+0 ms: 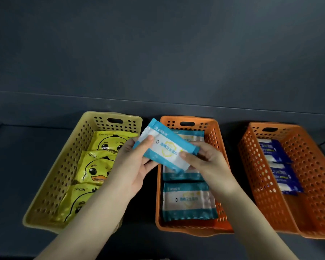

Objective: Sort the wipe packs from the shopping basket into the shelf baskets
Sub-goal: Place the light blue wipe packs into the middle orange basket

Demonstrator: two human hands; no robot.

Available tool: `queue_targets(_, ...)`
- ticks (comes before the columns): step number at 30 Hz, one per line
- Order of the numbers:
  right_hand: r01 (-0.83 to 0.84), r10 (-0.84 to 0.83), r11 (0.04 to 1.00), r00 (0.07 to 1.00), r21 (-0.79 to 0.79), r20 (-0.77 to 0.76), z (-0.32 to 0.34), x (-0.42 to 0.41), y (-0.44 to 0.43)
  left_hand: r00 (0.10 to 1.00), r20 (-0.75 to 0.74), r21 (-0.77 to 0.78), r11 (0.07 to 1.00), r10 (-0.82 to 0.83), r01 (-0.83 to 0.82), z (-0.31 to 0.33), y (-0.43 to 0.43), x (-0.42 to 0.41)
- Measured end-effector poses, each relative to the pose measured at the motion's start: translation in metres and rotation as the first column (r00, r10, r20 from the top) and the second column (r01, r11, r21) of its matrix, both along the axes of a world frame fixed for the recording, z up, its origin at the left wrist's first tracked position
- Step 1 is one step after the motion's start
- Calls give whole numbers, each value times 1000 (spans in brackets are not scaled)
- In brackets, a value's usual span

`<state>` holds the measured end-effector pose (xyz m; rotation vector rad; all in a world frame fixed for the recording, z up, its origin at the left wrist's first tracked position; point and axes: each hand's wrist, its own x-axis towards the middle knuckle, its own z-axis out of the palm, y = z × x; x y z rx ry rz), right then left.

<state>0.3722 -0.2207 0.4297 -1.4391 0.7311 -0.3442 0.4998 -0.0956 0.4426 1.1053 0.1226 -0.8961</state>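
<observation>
A teal-and-white wipe pack (pixel 165 145) is held tilted in the air between the yellow basket and the middle orange basket. My left hand (pixel 133 164) grips its left end with the thumb on top. My right hand (pixel 204 158) pinches its lower right end. The yellow basket (pixel 51 182) holds three yellow duck-print packs (pixel 94 169). The middle orange basket (pixel 221 160) holds matching teal-and-white packs (pixel 188 201). The right orange basket (pixel 311 171) holds two dark blue packs (pixel 278 173). The shopping basket is out of view.
All three perforated baskets stand side by side on a dark grey shelf (pixel 23 162) with a dark back wall (pixel 158 53). My forearms reach in from the bottom edge, the left one crossing over the yellow basket's near right corner.
</observation>
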Motion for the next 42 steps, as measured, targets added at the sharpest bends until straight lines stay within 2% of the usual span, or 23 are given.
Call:
queue_targets(2, 122, -134, 982, 987, 142, 85, 2, 1, -6, 996, 80, 82, 996, -41, 34, -3, 0, 5)
queue_targets(4, 197, -222, 962, 968, 189, 119, 6, 2, -14, 979, 182, 142, 987, -95, 69, -7, -1, 5)
queue_targets(6, 288, -291, 956, 953, 49, 85, 10, 6, -25, 921, 363, 214, 975, -142, 66, -12, -2, 4)
queue_targets(8, 370, -381, 894, 925, -254, 7, 10, 12, -45, 863, 476, 249, 967, -170, 53, -16, -8, 4)
queue_targets(10, 313, -418, 798, 903, -515, -98, 8, 21, -64, 862, 474, 254, 965, -182, 64, -20, -17, 5)
queue_targets(11, 261, -418, 768, 896, -584, -148, 6, 26, -71, 874, 443, 270, 959, -200, 83, -23, -21, 7)
queue_targets(13, 201, -424, 745, 879, -636, -218, -2, 37, -75, 899, 356, 315, 938, -256, 142, -27, -28, 7)
queue_targets(16, 144, -384, 775, 880, -616, -278, -15, 47, -72, 912, 224, 382, 892, -343, 241, -33, -28, 4)
queue_targets(18, 71, -365, 767, 865, -637, -343, -23, 49, -69, 909, 203, 375, 886, -365, 273, -33, -27, 3)
queue_targets(20, 26, -395, 719, 838, -695, -377, -28, 50, -64, 908, 212, 379, 887, -361, 264, -34, -27, 4)
queue_targets(22, -49, -405, 625, 833, -779, -377, -32, 50, -56, 899, 232, 387, 883, -372, 265, -34, -26, 5)
queue_targets(24, -190, -387, 449, 840, -873, -381, -36, 50, -50, 889, 244, 399, 876, -388, 273, -33, -26, 5)
queue_targets(25, -244, -365, 404, 841, -882, -400, -38, 50, -49, 883, 254, 407, 872, -394, 272, -34, -26, 5)
queue_targets(26, -280, -337, 420, 835, -863, -435, -41, 50, -48, 873, 272, 421, 866, -405, 270, -34, -26, 5)
queue_targets(29, -279, -263, 572, 829, -771, -495, -45, 50, -49, 823, 321, 490, 826, -468, 278, -32, -26, 5)
queue_targets(37, -236, -225, 648, 849, -724, -478, -40, 53, -58, 710, 388, 591, 750, -587, 297, -24, -26, -1)
queue_targets(39, -248, -207, 646, 853, -722, -478, -37, 52, -57, 730, 388, 583, 763, -563, 279, -22, -25, -2)
queue_targets(42, -287, -98, 722, 858, -629, -504, -23, 42, -51, 869, 303, 466, 856, -392, 223, -18, -19, -3)
